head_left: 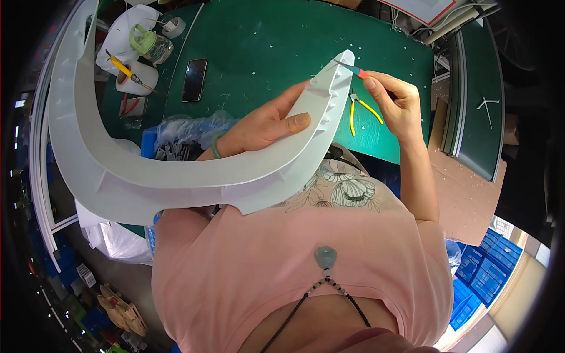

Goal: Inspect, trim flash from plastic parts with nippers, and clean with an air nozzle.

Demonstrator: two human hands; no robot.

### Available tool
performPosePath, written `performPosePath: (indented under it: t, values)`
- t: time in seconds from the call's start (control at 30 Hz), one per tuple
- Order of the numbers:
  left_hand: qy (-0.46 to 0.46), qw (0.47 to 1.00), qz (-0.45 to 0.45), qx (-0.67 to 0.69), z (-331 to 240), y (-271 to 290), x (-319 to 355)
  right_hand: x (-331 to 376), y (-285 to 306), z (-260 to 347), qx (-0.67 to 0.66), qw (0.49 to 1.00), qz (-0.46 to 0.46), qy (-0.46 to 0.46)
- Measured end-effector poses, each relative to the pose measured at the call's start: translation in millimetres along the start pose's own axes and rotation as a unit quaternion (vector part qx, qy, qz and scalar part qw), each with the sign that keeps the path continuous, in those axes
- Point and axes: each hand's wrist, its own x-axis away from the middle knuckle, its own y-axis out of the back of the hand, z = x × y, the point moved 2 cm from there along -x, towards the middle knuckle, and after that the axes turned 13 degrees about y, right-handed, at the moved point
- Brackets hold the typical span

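In the head view, the left hand [268, 123] grips a long, curved white plastic moulding [147, 170] near its upper right end, thumb lying flat across the pale outer face and fingers wrapped behind the rim; a green bangle [215, 145] circles that wrist. The moulding sweeps like a horseshoe from about eleven o'clock of the picture, down through nine o'clock, across the centre and up to a rounded tip near one o'clock, held above a green work table [265, 47]. The right hand [395, 100], at about two o'clock, is pinched shut on a slim red-handled blade tool [355, 71], whose metal point touches the tip of the moulding on its ribbed inner edge. Just below that hand, yellow-handled pliers [365, 109] lie on the table, with small white shavings scattered around them. Toward twelve o'clock a black rectangular phone [195, 79] rests flat on the green surface. At eleven o'clock stand a clear jar with a pale green lid [148, 44], a roll of white tape [175, 25], and a yellow-handled screwdriver [126, 70] laid across a white cylinder [136, 77]. Beside the left wrist, at nine to ten o'clock from the centre, a blue tray [148, 143] holds clear plastic bags of small dark parts. The person's pink shirt [282, 276] fills the lower half, a grey-green pendant [325, 256] hanging on a dark beaded cord at six o'clock.
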Motion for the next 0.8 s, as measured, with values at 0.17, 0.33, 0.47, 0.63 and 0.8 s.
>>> performPosePath:
  t: [0.17,0.33,0.47,0.63,0.8]
  values:
    - [0.002,0.999,0.028,-0.017,-4.0,-3.4,4.5,-4.8,22.6,-69.8,-0.003,0.987,-0.086,-0.136]
    - [0.009,0.998,0.020,0.062,2.2,1.9,6.7,9.8,9.6,-58.2,-0.141,0.978,-0.100,-0.116]
    - [0.038,0.990,0.059,0.124,14.7,4.7,1.6,0.6,-27.6,-9.2,-0.176,0.976,-0.044,-0.118]
    - [0.086,0.978,0.101,0.164,13.3,5.6,7.7,28.1,14.4,-97.0,-0.285,0.904,-0.236,-0.215]
    - [0.099,0.977,0.079,0.173,17.3,8.4,9.0,69.1,14.4,-114.2,0.118,0.956,-0.121,-0.242]
